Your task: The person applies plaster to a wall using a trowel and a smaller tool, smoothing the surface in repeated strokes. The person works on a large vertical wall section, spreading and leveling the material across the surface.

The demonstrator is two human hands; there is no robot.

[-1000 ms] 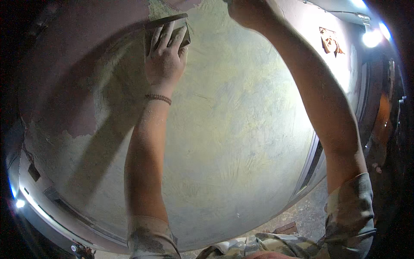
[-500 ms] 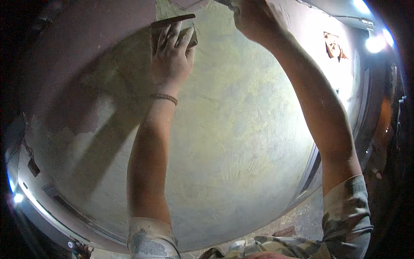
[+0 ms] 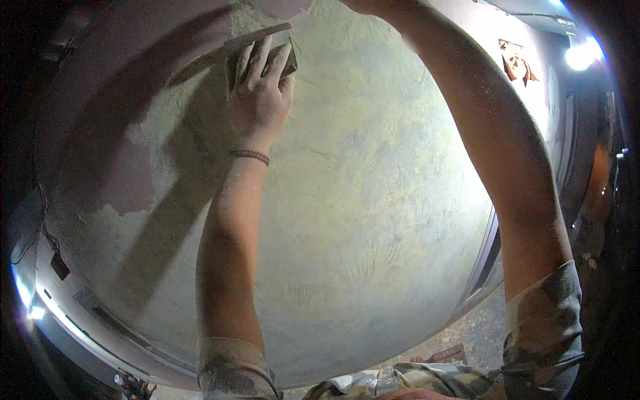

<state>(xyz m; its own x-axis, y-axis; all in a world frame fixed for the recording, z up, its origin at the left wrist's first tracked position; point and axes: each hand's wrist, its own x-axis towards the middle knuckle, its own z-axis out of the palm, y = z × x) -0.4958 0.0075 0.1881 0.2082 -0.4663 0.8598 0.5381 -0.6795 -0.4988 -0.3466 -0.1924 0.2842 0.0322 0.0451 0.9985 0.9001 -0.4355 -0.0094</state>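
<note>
Left hand [image 3: 261, 100]: raised against the wall, fingers spread long and thumb tucked to one side, gripping a dark, flat, square-cornered tool [image 3: 291, 64] with a straight, narrow strip along its upper edge. Fingers pale with dust; specks of it down my forearm too. A brown bracelet of small round beads [image 3: 249, 157] circles that wrist.

Right hand [image 3: 373, 7]: at the upper edge, mostly cut off; cannot tell whether it is closed or holding anything.

Wall surface: broad yellow-green and grey plaster coat [image 3: 347, 200], mottled, with fine ridges and drag marks. To its left, a smoother dull mauve area [image 3: 127, 177] meets it along a ragged edge. My left arm throws a long shadow across both.

Right side: a roughly square, reddish-brown opening [image 3: 515, 61], ragged inside, near a glaring white lamp [image 3: 581, 56]. Sleeves: rolled camouflage-patterned cloth [image 3: 543, 327], creased.
</note>
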